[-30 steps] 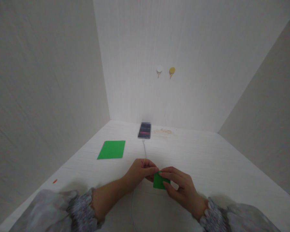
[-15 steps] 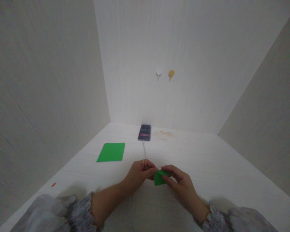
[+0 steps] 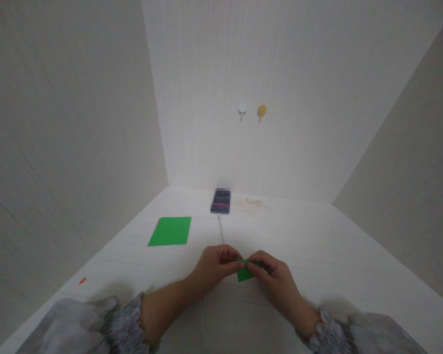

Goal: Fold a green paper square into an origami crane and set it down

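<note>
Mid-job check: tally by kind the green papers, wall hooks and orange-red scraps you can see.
Green papers: 2, the held green piece between the left hand and right hand, and the flat green square, counted as one
Wall hooks: 2, the white hook and the gold hook
Orange-red scrap: 1
Total: 5

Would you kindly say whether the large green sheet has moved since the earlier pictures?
No: judged against the yellow hook, the large green sheet keeps the same place.
</note>
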The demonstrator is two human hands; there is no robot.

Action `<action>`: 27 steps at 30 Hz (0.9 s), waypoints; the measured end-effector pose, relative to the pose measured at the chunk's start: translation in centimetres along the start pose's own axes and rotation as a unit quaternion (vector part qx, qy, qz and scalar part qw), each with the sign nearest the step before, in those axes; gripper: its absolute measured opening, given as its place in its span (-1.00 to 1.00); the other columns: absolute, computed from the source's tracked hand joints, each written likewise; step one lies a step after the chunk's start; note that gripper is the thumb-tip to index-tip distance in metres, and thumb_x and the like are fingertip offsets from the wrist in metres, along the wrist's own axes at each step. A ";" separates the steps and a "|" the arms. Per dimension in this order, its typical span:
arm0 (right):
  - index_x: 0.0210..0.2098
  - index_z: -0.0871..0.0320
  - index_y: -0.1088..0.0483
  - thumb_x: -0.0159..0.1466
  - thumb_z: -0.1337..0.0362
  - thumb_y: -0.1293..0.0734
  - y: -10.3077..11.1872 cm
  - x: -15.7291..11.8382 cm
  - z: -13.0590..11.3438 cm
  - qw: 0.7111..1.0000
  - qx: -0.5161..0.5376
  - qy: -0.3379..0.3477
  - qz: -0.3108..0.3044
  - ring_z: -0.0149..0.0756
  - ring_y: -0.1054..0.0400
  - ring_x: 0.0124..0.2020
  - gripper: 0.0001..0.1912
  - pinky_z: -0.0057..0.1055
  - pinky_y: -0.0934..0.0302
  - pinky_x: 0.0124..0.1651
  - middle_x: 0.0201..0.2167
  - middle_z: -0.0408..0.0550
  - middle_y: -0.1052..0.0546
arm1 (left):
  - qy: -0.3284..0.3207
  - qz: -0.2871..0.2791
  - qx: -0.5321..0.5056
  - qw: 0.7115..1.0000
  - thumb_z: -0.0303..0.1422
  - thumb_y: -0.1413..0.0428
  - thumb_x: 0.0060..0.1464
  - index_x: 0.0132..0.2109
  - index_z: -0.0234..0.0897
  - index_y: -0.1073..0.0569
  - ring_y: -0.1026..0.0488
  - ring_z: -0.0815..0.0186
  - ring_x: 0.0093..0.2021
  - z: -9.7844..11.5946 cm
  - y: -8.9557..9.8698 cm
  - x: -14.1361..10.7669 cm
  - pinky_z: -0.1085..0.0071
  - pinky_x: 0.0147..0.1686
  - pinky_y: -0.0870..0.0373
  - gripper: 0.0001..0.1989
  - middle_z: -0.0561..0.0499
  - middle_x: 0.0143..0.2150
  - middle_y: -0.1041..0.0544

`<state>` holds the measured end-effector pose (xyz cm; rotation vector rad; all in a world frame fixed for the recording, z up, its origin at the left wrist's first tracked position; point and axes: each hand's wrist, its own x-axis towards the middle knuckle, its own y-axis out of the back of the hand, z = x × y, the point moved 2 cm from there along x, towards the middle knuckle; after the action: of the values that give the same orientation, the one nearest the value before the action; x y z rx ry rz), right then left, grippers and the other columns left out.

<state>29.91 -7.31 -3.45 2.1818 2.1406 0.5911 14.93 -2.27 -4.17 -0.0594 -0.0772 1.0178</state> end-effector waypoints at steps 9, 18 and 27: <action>-0.45 0.19 -0.40 0.12 0.25 -0.28 0.1 -0.1 0.1 1.000 -0.005 0.006 -0.006 -0.34 -0.33 -0.44 -0.86 -0.45 -0.19 -0.36 -0.51 -0.10 -0.46 | 0.027 -0.003 -0.007 1.000 -0.34 -0.22 -0.26 -0.42 -0.40 -0.45 -0.37 0.41 -0.53 0.1 -0.1 -0.1 0.46 -0.44 -0.28 -0.78 0.02 -0.55 -0.47; -0.44 0.17 -0.42 0.14 0.22 -0.26 0.1 -0.3 0.1 1.000 -0.014 0.007 -0.002 -0.35 -0.32 -0.44 -0.84 -0.46 -0.18 -0.36 -0.51 -0.11 -0.47 | 0.048 0.011 -0.028 0.998 -0.34 -0.24 -0.30 -0.45 -0.40 -0.46 -0.37 0.42 -0.55 0.8 -0.2 -0.2 0.47 -0.46 -0.30 -0.78 0.03 -0.57 -0.47; -0.42 0.16 -0.45 0.15 0.22 -0.25 0.2 -0.4 -0.3 1.000 -0.012 0.014 0.006 -0.34 -0.32 -0.42 -0.82 -0.46 -0.18 -0.34 -0.49 -0.10 -0.48 | 0.060 0.018 -0.055 0.997 -0.34 -0.24 -0.29 -0.46 -0.40 -0.45 -0.40 0.40 -0.53 0.7 0.0 -0.2 0.45 -0.44 -0.34 -0.78 0.02 -0.56 -0.49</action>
<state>30.00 -7.74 -3.24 2.1879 2.1237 0.6477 14.78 -2.49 -3.49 -0.2221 -0.0233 1.0442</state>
